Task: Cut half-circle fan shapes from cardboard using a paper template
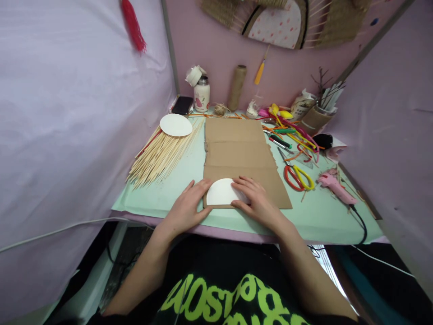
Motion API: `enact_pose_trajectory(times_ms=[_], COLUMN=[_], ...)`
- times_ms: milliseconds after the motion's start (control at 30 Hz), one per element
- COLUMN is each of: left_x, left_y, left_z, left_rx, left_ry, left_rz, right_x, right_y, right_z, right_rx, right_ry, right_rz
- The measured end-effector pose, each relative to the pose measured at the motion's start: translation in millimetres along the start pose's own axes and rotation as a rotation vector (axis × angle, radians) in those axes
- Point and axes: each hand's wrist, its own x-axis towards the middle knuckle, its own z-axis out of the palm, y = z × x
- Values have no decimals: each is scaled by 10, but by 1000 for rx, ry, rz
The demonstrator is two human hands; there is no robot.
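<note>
One white half-disc (220, 192) lies flat on the near end of a brown cardboard sheet (237, 154), its straight side along the sheet's near edge. The left hand (186, 205), thumb and fingers spread wide, touches the sheet's near-left corner; the right hand (256, 198), also spread, covers the half-disc's right part. Scissors (298, 177) lie right of the sheet on the tabletop (182, 189), wooden skewers (162, 158) left

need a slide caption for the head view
Left hand at the edge, right hand over a white half-disc on cardboard; thin sticks at left, scissors and pink glue gun at right.
</note>
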Motion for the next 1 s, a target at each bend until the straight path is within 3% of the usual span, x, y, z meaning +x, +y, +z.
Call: enact_pose_trajectory(times_ms=[1000], left_x=[13], left_y=[-17], left_z=[12], left_rx=[-21], left_ry=[-7], left_rz=[3], right_x=[-62], right_y=[-18], right_z=[41], right_rx=[-41], right_ry=[83], right_rz=[-69])
